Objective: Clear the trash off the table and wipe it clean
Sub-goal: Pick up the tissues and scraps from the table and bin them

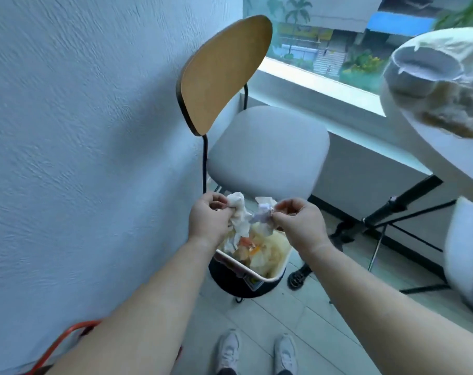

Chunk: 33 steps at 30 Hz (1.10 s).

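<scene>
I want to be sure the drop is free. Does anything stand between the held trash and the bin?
Nothing visible does. The left hand grips a tissue and the right hand pinches a paper scrap over the open bin, already heaped with trash.

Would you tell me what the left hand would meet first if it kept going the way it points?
Most likely the heaped trash in the bin below the left hand and its tissue; depth is unclear.

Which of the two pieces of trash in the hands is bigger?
The white tissue in the left hand: it hangs down long, while the right hand pinches only a small paper wad.
</scene>
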Each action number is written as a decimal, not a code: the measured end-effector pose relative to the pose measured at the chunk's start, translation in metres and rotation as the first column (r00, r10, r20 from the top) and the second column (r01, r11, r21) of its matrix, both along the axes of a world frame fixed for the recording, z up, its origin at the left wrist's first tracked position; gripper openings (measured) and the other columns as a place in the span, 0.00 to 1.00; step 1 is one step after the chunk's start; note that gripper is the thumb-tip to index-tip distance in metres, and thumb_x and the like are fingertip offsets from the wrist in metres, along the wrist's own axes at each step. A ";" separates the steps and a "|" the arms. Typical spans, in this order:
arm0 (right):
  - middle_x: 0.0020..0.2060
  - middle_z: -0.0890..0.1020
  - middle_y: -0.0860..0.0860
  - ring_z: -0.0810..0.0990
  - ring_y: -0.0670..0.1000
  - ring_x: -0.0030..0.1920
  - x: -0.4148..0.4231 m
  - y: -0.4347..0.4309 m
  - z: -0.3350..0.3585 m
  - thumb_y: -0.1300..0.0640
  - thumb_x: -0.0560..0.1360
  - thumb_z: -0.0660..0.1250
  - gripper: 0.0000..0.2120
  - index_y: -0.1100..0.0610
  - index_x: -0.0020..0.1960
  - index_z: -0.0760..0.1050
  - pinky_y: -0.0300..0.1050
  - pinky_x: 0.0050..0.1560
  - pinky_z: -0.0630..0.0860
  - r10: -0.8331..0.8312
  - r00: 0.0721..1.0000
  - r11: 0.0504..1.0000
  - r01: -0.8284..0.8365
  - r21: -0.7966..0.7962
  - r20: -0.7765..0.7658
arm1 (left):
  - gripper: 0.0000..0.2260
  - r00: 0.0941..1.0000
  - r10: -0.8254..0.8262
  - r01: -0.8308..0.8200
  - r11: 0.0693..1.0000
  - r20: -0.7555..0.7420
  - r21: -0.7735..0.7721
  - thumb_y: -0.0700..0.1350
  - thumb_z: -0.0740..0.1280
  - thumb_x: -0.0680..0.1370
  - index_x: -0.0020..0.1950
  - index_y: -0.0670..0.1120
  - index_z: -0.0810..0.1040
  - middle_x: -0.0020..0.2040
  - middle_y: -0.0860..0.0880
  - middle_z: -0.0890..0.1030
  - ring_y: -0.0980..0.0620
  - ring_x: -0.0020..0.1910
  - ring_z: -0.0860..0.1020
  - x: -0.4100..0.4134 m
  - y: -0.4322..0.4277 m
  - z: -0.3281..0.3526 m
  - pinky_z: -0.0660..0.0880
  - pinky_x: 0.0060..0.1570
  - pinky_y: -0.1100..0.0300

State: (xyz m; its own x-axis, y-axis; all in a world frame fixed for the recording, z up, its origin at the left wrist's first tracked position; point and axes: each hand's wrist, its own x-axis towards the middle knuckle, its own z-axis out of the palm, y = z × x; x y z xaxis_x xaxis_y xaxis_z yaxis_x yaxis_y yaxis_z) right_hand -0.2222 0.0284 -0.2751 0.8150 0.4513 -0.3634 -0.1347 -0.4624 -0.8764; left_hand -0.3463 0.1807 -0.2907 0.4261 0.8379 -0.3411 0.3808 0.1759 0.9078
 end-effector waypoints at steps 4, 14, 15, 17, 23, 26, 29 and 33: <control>0.35 0.85 0.49 0.85 0.55 0.39 -0.006 -0.012 -0.033 0.55 0.66 0.74 0.03 0.49 0.40 0.84 0.60 0.47 0.85 0.056 0.998 0.986 -0.054 -0.160 0.011 | 0.09 0.991 0.033 -0.034 0.999 -0.129 -0.009 0.41 0.78 0.72 0.41 0.51 0.80 0.39 0.51 0.84 0.49 0.35 0.81 -0.008 -0.015 -0.042 0.83 0.38 0.53; 0.39 0.87 0.44 0.88 0.52 0.38 -0.009 -0.018 -0.068 0.60 0.79 0.67 0.12 0.44 0.47 0.83 0.57 0.47 0.86 0.218 0.973 0.934 -0.187 -0.304 0.072 | 0.11 0.977 -0.036 0.022 0.997 -0.209 -0.070 0.38 0.69 0.78 0.48 0.54 0.84 0.50 0.54 0.86 0.54 0.51 0.83 -0.026 -0.032 -0.077 0.77 0.51 0.60; 0.38 0.87 0.44 0.88 0.52 0.38 -0.009 -0.018 -0.067 0.60 0.79 0.67 0.12 0.43 0.46 0.83 0.57 0.46 0.86 0.218 0.973 0.935 -0.185 -0.302 0.079 | 0.11 0.978 -0.026 0.013 0.998 -0.208 -0.065 0.38 0.69 0.78 0.47 0.54 0.84 0.49 0.54 0.86 0.54 0.51 0.83 -0.027 -0.032 -0.078 0.77 0.51 0.60; 0.36 0.86 0.45 0.87 0.52 0.36 -0.009 -0.017 -0.063 0.60 0.80 0.67 0.13 0.43 0.45 0.83 0.56 0.45 0.86 0.226 0.969 0.934 -0.188 -0.303 0.098 | 0.09 0.976 -0.010 -0.002 0.999 -0.218 -0.052 0.40 0.70 0.79 0.45 0.54 0.85 0.47 0.53 0.86 0.52 0.50 0.84 -0.029 -0.029 -0.077 0.78 0.50 0.58; 0.35 0.86 0.45 0.86 0.54 0.37 -0.012 -0.009 -0.039 0.59 0.80 0.67 0.11 0.46 0.48 0.85 0.51 0.40 0.85 0.223 0.964 0.948 -0.180 -0.263 0.144 | 0.10 0.983 0.009 -0.007 1.000 -0.182 0.008 0.43 0.66 0.81 0.45 0.51 0.85 0.43 0.51 0.86 0.47 0.46 0.85 -0.027 -0.018 -0.054 0.79 0.44 0.59; 0.35 0.85 0.44 0.84 0.51 0.38 -0.011 -0.003 -0.022 0.59 0.80 0.67 0.10 0.47 0.48 0.85 0.47 0.40 0.81 0.212 0.960 0.959 -0.168 -0.228 0.182 | 0.11 0.988 0.024 -0.016 0.998 -0.155 0.054 0.44 0.65 0.81 0.43 0.52 0.85 0.41 0.53 0.86 0.47 0.46 0.86 -0.024 -0.010 -0.035 0.83 0.49 0.51; 0.36 0.84 0.42 0.84 0.48 0.39 -0.006 0.004 -0.002 0.58 0.80 0.67 0.10 0.47 0.48 0.85 0.46 0.43 0.81 0.186 0.958 0.970 -0.143 -0.198 0.217 | 0.11 0.994 0.033 -0.023 0.996 -0.104 0.089 0.47 0.66 0.81 0.41 0.53 0.85 0.39 0.53 0.86 0.47 0.45 0.85 -0.019 -0.002 -0.009 0.83 0.52 0.46; 0.36 0.84 0.42 0.83 0.47 0.37 0.002 0.008 0.032 0.57 0.80 0.68 0.08 0.48 0.49 0.84 0.44 0.42 0.79 0.127 0.960 0.987 -0.098 -0.124 0.249 | 0.10 1.000 0.028 -0.029 0.992 0.010 0.121 0.48 0.67 0.80 0.42 0.50 0.85 0.40 0.51 0.86 0.45 0.46 0.85 -0.009 0.007 0.033 0.83 0.53 0.45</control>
State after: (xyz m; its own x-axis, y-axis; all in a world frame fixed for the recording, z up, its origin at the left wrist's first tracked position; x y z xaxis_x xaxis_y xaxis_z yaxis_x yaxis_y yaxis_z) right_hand -0.2204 0.0366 -0.2429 0.8333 0.5148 -0.2018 0.1459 -0.5568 -0.8177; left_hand -0.3552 0.1876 -0.2581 0.4035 0.8849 -0.2327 0.3697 0.0750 0.9261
